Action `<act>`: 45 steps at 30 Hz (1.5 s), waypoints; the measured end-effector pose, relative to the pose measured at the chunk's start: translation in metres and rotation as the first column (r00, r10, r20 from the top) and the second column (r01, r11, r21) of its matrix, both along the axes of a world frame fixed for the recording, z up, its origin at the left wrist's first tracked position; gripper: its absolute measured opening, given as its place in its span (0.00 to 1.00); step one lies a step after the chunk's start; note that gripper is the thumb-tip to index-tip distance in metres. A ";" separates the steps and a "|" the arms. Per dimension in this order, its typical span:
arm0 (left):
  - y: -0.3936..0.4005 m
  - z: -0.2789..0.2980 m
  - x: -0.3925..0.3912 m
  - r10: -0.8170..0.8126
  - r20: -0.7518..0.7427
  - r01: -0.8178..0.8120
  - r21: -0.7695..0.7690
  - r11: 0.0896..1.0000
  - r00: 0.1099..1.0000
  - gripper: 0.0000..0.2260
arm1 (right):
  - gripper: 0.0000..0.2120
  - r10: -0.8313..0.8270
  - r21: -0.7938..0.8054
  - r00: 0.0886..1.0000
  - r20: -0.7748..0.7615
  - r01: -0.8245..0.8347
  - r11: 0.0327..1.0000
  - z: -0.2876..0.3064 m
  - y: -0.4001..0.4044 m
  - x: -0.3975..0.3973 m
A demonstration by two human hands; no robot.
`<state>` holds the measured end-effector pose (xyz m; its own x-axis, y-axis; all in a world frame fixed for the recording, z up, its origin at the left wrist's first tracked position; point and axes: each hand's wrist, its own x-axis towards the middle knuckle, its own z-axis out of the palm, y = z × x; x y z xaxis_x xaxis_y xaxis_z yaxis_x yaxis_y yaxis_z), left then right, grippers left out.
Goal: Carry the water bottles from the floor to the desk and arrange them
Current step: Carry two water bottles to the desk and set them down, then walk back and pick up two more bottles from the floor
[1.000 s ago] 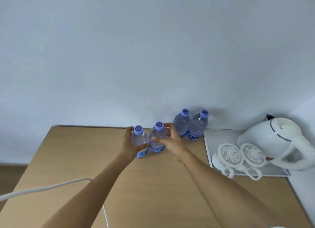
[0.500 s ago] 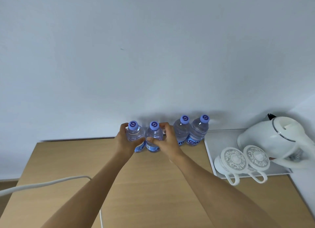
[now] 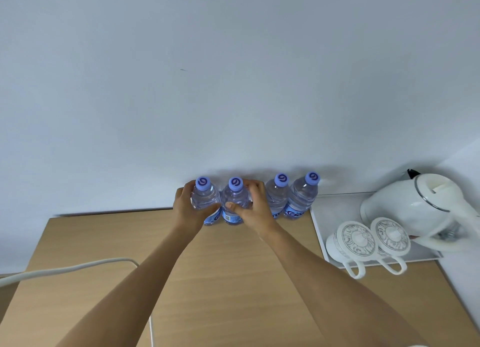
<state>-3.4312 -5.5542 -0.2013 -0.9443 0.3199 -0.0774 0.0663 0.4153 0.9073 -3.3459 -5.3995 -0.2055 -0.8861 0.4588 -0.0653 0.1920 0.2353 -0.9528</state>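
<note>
- While both bottles are held upright at the back of the worktop (image 3: pixel 233 281), the left hand (image 3: pixel 188 209) wraps the leftmost bottle (image 3: pixel 205 198) and the right hand (image 3: pixel 253 206) wraps the second bottle (image 3: pixel 235 198).
- Two further bottles, the third bottle (image 3: pixel 278 196) and the fourth bottle (image 3: pixel 301 198), stand to the right against the wall (image 3: pixel 233 87), just beside a white tray (image 3: pixel 327 209) carrying a kettle (image 3: pixel 405 203) and two cups (image 3: pixel 358 242).
- Whether the held bases already rest on the worktop cannot be confirmed; the hands hide them.
- Recommended procedure: keep each bottle vertical, seat the bases flat, and close the second bottle up to the third so the row runs straight along the wall.
- Release only once both stand steady; withdraw the fingers sideways so the neighbouring bottles are not nudged.
- A white cable (image 3: pixel 65 270) crosses the near left edge; keep the forearms above it.
</note>
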 end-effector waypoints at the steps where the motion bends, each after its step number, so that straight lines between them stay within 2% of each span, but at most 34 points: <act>1: 0.000 0.000 0.000 -0.001 0.005 0.001 0.007 1.000 1.000 0.29 | 0.25 0.005 0.004 1.000 0.008 -0.005 1.000 0.001 0.001 0.000; 5: -0.003 0.000 0.004 0.018 0.083 -0.024 0.077 0.997 0.996 0.39 | 0.28 0.018 0.012 0.997 0.072 -0.019 1.000 0.006 0.000 0.004; 9: -0.012 -0.001 0.019 0.070 0.128 -0.073 0.023 0.997 0.989 0.45 | 0.41 0.045 -0.038 0.991 0.124 -0.040 0.998 0.011 -0.005 0.016; 12: -0.018 0.001 0.037 0.085 0.118 -0.084 -0.009 0.996 0.989 0.44 | 0.44 0.037 -0.082 0.988 0.150 -0.025 0.996 0.016 -0.007 0.029; 18: -0.024 0.013 0.088 0.133 0.103 -0.138 0.037 0.990 0.986 0.36 | 0.40 0.034 -0.110 0.985 0.168 -0.016 0.994 0.027 -0.014 0.068; 21: -0.026 0.017 0.112 0.106 0.104 -0.110 0.031 0.993 0.989 0.32 | 0.38 0.015 -0.107 0.984 0.176 0.004 0.994 0.031 -0.015 0.095; 28: -0.018 0.035 0.183 -0.100 0.053 0.098 0.026 0.995 0.994 0.30 | 0.31 -0.172 -0.216 0.977 0.126 0.196 0.956 0.049 -0.022 0.179; 32: -0.020 0.048 0.229 -0.233 0.056 0.231 0.033 0.972 0.971 0.26 | 0.25 -0.267 -0.243 0.954 0.140 0.294 0.924 0.054 -0.030 0.244; 40: -0.025 0.052 0.329 -0.505 0.159 0.515 -0.027 0.857 0.848 0.18 | 0.20 -0.470 -0.349 0.866 0.169 0.499 0.793 0.060 -0.036 0.405; 45: 0.013 0.056 0.400 -0.671 0.220 0.694 -0.043 0.718 0.708 0.16 | 0.15 -0.585 -0.433 0.780 0.222 0.616 0.658 0.067 -0.025 0.512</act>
<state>-3.0310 -5.5416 -0.1453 -0.4364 0.8493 -0.2972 0.2182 0.4203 0.8807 -2.8338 -5.4243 -0.1381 -0.4160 0.7888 -0.4524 0.1923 -0.4099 -0.8916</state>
